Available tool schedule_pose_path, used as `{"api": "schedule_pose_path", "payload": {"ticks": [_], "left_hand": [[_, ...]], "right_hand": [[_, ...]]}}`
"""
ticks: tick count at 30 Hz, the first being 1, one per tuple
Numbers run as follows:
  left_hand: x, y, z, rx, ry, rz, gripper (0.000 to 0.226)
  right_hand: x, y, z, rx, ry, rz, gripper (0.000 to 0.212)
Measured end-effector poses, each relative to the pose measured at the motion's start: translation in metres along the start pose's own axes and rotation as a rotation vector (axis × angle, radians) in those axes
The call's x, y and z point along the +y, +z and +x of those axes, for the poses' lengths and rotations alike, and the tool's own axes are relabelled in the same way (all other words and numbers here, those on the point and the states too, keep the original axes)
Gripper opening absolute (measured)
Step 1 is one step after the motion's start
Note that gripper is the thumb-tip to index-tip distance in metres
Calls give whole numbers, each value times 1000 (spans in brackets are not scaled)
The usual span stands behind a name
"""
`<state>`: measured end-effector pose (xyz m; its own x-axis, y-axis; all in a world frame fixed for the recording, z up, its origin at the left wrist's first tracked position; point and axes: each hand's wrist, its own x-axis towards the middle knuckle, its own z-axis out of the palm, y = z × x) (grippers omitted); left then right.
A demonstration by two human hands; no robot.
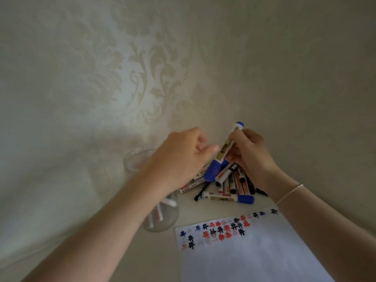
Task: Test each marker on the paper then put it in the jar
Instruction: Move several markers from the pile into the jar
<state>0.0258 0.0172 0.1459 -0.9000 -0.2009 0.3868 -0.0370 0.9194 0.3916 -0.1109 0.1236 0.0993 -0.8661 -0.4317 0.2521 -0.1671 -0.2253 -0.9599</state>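
Blue marker (225, 151): tilted, frame centre, above marker pile (234, 183).
Right hand (251, 157) grip: fingers curled round marker barrel.
Left hand (181, 157) grip: blurred, cannot tell.
Jar (162, 212): lower left of pile.
Paper (254, 251): lower right.

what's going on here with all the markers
A person is testing markers one at a time. The right hand holds a blue marker by its barrel above the pile of markers, while the left hand reaches to its capped end. The paper already carries blue, red and black test marks along its top. A few markers sit in the glass jar.
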Motion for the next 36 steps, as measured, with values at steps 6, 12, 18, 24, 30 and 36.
{"api": "schedule_pose_path", "payload": {"ticks": [6,12,18,24,30,36], "left_hand": [[-2,60,2,-222,-85,-318,17],[-2,84,-14,-308,-132,-766,27],[-2,95,-16,-294,-87,-864,24],[-15,95,-6,-439,-189,-960,30],[-58,120,-26,-237,-292,-346,42],[-44,158,-37,-146,-8,-10,10]], "right_hand": [[7,-10,-16,-109,141,225,17],[14,-21,-36,-339,313,74,31],[13,-28,-46,-373,267,83,20],[9,-50,-40,-216,252,246,35],[15,-93,-27,63,241,156,18],[64,-54,-50,5,338,-115,19]]}}
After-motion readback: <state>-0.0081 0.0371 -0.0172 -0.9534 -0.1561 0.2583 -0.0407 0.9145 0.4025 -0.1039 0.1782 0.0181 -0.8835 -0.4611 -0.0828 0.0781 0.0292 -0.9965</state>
